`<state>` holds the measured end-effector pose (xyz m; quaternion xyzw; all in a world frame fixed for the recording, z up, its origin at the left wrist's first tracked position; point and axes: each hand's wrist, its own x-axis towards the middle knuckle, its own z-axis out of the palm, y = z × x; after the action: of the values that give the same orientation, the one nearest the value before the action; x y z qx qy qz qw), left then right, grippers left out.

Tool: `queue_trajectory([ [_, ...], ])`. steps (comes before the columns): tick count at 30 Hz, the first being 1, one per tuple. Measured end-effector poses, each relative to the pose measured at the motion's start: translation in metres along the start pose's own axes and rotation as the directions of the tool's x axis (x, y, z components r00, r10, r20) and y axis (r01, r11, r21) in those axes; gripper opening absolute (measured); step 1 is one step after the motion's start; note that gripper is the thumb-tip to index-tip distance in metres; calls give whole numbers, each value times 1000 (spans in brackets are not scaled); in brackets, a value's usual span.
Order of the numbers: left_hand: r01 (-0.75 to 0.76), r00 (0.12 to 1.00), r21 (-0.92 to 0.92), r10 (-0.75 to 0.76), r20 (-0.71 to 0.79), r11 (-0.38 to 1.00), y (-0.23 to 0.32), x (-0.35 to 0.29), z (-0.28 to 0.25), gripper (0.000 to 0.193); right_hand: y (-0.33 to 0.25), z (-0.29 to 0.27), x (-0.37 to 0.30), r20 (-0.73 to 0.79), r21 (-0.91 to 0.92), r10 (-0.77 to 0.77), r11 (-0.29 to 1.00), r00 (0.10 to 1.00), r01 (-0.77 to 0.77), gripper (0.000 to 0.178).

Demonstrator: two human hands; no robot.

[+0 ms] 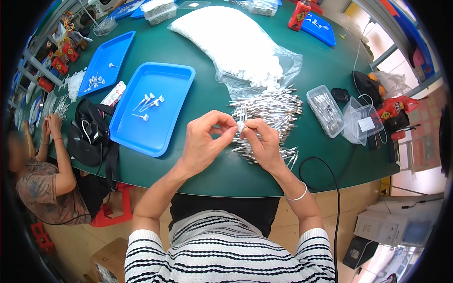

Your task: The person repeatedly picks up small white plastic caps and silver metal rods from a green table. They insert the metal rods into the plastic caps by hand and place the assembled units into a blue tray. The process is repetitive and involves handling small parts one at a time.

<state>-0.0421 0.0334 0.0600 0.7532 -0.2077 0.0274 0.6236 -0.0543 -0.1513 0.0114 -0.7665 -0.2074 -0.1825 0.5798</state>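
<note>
Head view: a small white cap (240,126) is held between the two hands, over the left side of a pile of slender metal rods (278,108) on the green desk (217,181). It is pinched by the left hand (203,139), thumb and forefinger nearly meeting, and by the right hand (265,146) from the other side, its fingers likewise closed to a pinch. Whether a rod is joined to the cap cannot be told. A white label (366,124) is borne by a clear plastic box (376,117); a dark label is seen on a red bottle (298,18). Their print is too small to be read.
</note>
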Motion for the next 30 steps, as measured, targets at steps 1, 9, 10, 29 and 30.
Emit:
queue_trajectory([
  [1,4,1000,3,-4,0,1000,1,1,0,8,0,0,0,-1,-4,-3,1000,1000,3,7],
  [9,-31,998,50,34,-48,998,1,1,3,7,0,3,-2,-16,5,10,1000,1000,-10,6],
  [10,-33,998,50,36,-52,998,0,0,4,6,-2,4,-2,-15,21,23,1000,1000,-23,6],
  [29,-587,632,570,766,-121,575,-26,-2,17,20,1,13,-8,154,586,290,743,944,-324,18],
  [30,-589,629,576,769,-114,567,-26,-2,16,19,1,14,-8,169,608,291,721,942,-332,18],
])
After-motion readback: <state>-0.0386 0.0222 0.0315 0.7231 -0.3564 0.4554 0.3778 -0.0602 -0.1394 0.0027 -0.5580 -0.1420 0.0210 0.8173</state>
